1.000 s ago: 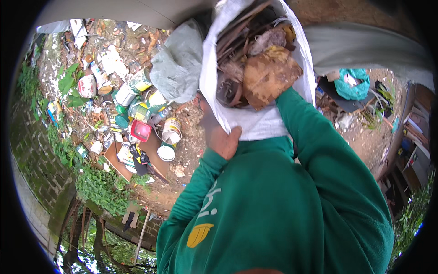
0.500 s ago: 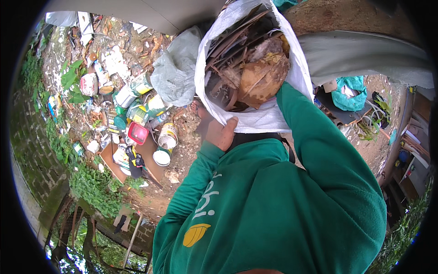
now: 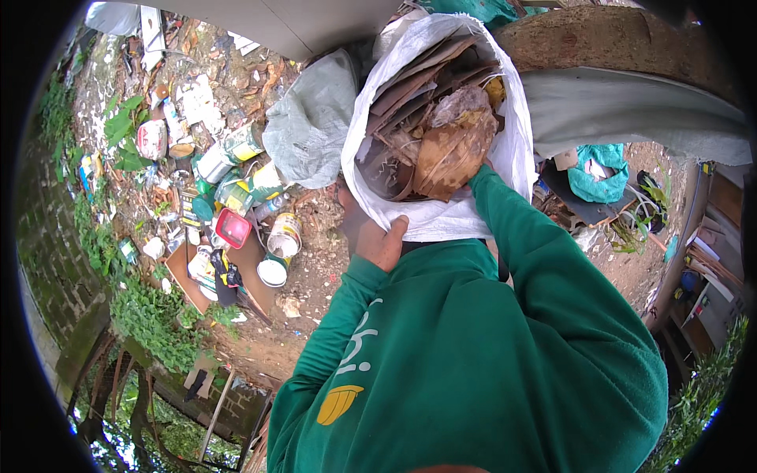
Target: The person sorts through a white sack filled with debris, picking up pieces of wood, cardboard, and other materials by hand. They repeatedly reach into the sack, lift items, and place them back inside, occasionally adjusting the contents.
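A white woven sack (image 3: 363,185) stands open in front of me, filled with flat brown cardboard pieces (image 3: 414,83) and a crumpled, stained brown sheet (image 3: 451,154). My left hand (image 3: 384,243) is closed on the sack's near rim, its thumb lying over the edge. Past the rim on the right side, my right hand (image 3: 487,164) reaches inside, against the crumpled sheet. Only a sliver of that hand shows beyond the green cuff; its fingers are hidden.
Left of the sack lies a grey translucent bag (image 3: 314,126). Beyond it, paint tins (image 3: 284,236), a red tub (image 3: 233,229) and other litter cover the ground. At right are a teal bag (image 3: 598,172) and a grey sheet (image 3: 631,102) below a log (image 3: 607,43).
My right cuff has shifted slightly down and left, and a sliver of the hand now shows. The sack's mouth sits a little lower in view. My left hand keeps hold of the rim.
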Demonstrator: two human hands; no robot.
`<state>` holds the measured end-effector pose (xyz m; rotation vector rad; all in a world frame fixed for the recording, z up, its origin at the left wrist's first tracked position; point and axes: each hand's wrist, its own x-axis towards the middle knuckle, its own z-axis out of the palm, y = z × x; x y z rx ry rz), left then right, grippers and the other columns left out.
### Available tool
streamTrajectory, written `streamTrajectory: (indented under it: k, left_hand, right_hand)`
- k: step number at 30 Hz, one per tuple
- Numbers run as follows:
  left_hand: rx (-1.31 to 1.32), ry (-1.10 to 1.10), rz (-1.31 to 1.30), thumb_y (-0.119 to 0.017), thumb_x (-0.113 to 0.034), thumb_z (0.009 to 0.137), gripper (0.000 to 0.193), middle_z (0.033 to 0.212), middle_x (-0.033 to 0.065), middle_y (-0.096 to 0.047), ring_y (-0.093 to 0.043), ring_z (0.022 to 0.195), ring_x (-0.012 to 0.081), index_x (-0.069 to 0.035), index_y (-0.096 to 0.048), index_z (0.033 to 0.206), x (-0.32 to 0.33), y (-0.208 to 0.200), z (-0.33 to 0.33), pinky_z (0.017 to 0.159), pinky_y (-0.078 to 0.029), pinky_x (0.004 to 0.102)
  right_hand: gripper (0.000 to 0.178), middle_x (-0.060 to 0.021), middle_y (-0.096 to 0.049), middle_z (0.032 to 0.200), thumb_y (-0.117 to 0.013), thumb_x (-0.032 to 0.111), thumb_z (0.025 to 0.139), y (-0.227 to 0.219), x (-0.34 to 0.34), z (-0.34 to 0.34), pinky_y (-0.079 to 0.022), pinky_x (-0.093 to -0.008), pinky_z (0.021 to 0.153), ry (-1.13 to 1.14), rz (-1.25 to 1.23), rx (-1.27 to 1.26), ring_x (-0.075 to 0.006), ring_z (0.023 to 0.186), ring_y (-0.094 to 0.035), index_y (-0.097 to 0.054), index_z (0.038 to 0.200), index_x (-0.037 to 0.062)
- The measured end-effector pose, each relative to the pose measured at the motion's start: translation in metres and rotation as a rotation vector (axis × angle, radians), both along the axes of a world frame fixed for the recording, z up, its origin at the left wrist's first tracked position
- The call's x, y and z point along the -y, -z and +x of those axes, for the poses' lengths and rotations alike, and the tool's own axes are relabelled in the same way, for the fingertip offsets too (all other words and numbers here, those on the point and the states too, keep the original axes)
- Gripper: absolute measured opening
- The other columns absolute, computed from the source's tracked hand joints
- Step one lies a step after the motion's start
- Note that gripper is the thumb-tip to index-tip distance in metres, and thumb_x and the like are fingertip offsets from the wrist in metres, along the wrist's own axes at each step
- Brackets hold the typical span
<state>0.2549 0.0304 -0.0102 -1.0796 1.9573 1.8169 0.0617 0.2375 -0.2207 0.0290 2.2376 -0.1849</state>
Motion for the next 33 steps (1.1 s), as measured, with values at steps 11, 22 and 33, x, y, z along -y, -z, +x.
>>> streamTrajectory:
  k: [11,22,33]
  left_hand:
    - [-0.079,0.064,-0.091,-0.063,-0.028,0.096,0.032,0.069,0.0026,-0.059,-0.055,0.056,0.0103,0.003,-0.066,0.1,0.0,0.02,-0.01,0.051,-0.045,0.0282]
    - [0.182,-0.059,0.129,-0.061,-0.028,0.094,0.036,0.085,0.0089,-0.066,-0.062,0.063,0.0145,0.004,-0.062,0.109,-0.008,-0.028,-0.01,0.049,-0.051,0.0276]
    - [0.157,-0.13,-0.043,-0.06,-0.024,0.09,0.032,0.074,0.0114,-0.067,-0.063,0.058,0.0182,0.007,-0.066,0.095,0.035,-0.041,-0.035,0.05,-0.051,0.0296]
  right_hand:
    - [0.058,-0.0096,-0.062,0.136,-0.066,0.046,0.084,0.042,0.009,-0.053,-0.049,-0.0329,0.101,-0.116,-0.032,0.028,-0.0247,0.123,-0.061,-0.061,0.132,0.0144]
    - [0.05,-0.0147,-0.071,0.117,-0.072,0.044,0.078,-0.021,0.037,0.026,-0.052,-0.0393,0.097,0.116,-0.053,-0.179,-0.0304,0.11,-0.067,-0.073,0.115,0.01]
    - [0.055,-0.0258,-0.071,0.103,-0.069,0.051,0.079,-0.11,0.088,-0.077,-0.054,-0.0421,0.093,0.166,-0.136,-0.308,-0.0391,0.099,-0.069,-0.075,0.097,-0.0009]
